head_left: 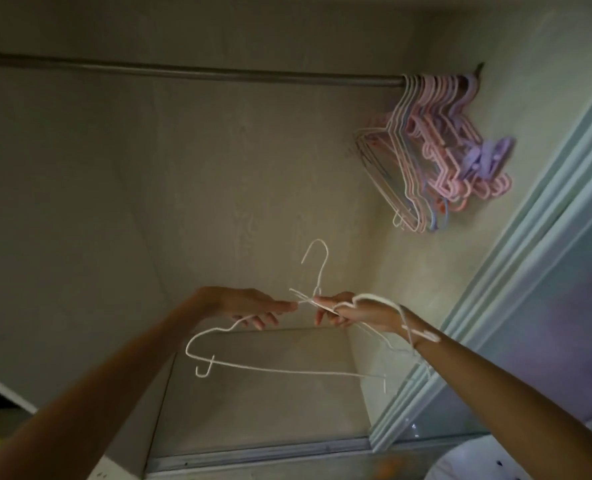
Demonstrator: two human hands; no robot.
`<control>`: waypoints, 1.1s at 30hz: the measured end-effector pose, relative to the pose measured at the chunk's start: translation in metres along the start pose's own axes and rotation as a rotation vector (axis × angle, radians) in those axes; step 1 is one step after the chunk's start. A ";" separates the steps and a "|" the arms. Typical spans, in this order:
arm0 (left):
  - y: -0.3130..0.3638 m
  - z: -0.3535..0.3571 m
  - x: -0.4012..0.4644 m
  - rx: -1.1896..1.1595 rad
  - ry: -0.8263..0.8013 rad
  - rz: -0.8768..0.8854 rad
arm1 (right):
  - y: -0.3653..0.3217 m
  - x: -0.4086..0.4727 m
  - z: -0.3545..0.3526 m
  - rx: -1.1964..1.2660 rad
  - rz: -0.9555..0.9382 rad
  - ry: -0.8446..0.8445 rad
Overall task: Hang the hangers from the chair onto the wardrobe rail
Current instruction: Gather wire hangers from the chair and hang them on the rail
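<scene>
Below the wardrobe rail [190, 71], well down from it and a little toward its right half, my two hands meet on a white wire hanger [270, 368]. My left hand [253, 306] pinches the wire near the hanger's neck, thumb and forefinger closed on it, the other fingers loosely curled beneath. My right hand [353, 311] has its grip curled round the wire on the other side of the neck, just beside the left hand's fingertips. The hook of the hanger stands up between the hands, pointing toward the rail but well short of it. Its shoulders and bottom bar hang below my left hand, tilted, with a small notch hook at the left end. More white wire loops over my right wrist and trails down past it (whether this is a second hanger or part of the same one, I cannot tell; the blur smears it).

At the far right end of the rail, hard against the wardrobe's side wall, hangs a bunched cluster of hangers [436, 157]: white wire ones nearest the rail's middle, then pink plastic ones, with a purple one outermost. The rest of the rail to their left is bare metal. Below the rail, to the right of my right arm, runs the pale green sliding door frame [516, 258].
</scene>
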State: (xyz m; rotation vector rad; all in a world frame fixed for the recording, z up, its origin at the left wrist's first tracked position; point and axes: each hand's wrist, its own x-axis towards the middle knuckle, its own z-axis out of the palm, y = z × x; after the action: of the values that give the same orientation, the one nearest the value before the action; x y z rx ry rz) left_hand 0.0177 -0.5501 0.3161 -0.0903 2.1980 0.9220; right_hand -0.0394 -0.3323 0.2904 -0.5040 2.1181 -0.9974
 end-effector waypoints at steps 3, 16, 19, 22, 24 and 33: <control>0.003 -0.014 0.002 0.023 0.105 0.063 | -0.012 0.008 -0.003 -0.099 -0.007 0.086; 0.006 -0.055 -0.012 0.231 0.077 0.445 | 0.017 0.001 -0.020 0.508 0.035 -0.427; -0.011 -0.068 -0.017 0.300 0.002 0.369 | 0.026 0.001 -0.014 0.553 0.054 -0.150; -0.043 -0.088 -0.015 0.378 0.095 0.291 | 0.026 -0.003 -0.011 0.349 0.189 0.199; -0.071 -0.102 -0.013 0.341 0.228 0.214 | 0.027 -0.001 -0.014 0.263 0.202 0.409; -0.112 -0.120 -0.003 -0.459 0.713 -0.152 | -0.032 0.004 -0.019 -0.303 0.198 0.854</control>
State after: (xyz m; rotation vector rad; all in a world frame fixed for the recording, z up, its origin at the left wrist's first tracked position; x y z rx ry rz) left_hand -0.0165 -0.7109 0.3086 -0.9132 2.4945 1.4472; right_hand -0.0548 -0.3455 0.3219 0.0306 3.0314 -0.8579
